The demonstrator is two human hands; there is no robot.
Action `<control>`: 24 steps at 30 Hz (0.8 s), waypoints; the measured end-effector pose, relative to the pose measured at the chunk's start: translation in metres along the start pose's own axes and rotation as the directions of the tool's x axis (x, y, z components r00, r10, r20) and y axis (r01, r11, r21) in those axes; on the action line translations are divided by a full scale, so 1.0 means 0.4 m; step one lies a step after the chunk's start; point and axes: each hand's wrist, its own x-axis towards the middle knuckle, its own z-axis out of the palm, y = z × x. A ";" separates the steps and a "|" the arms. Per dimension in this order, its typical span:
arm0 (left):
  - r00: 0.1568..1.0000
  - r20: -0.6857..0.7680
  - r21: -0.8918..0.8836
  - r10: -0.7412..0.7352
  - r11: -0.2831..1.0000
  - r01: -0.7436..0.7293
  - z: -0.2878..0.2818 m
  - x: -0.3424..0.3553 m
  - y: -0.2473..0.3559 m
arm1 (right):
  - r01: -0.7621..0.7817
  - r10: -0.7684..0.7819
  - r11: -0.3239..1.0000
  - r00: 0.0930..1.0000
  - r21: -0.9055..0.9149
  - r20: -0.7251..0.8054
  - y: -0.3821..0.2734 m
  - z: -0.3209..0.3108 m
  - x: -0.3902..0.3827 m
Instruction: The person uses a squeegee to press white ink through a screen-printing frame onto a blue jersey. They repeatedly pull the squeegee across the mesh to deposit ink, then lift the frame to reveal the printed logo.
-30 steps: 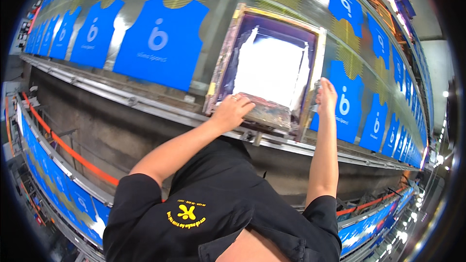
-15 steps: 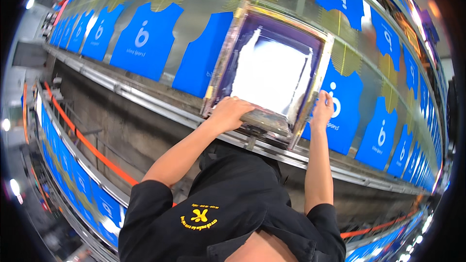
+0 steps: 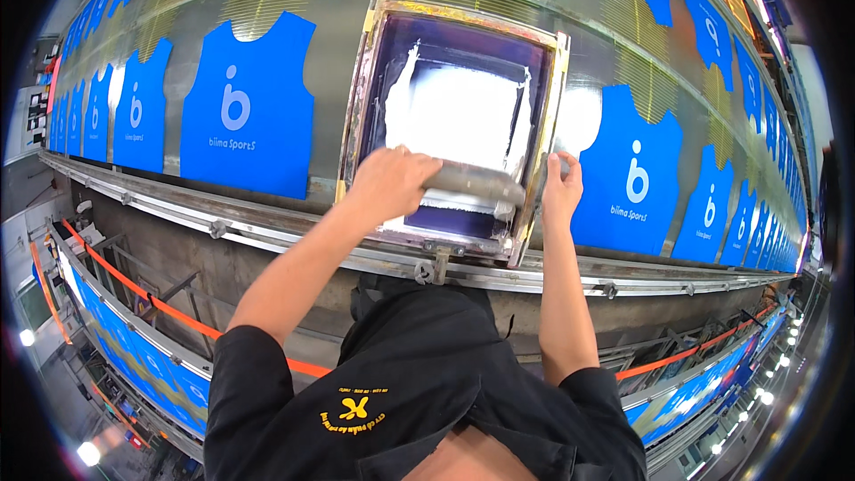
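Screen-printing frame (image 3: 360, 89) lies under the left hand (image 3: 390, 183), which grips the squeegee (image 3: 485, 183), apparently spreading white ink (image 3: 459, 116); right hand (image 3: 562, 187), fingers close together, is beside its right rail, hold unclear. Next move probably calls for even pressure.

Ahead of the torso (image 3: 419, 392), the left hand (image 3: 392, 183) curls palm-down; the right hand (image 3: 562, 185), fingers bent, is farther to its right.

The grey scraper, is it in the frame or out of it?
In: the left hand holds the grey scraper inside the four sides of the frame, with white paint beyond it.
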 end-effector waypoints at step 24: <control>0.993 -0.073 0.271 -0.091 0.956 0.107 -0.217 0.457 -0.192 | 0.842 -0.591 0.401 0.539 -0.361 0.600 -0.409 0.223 0.240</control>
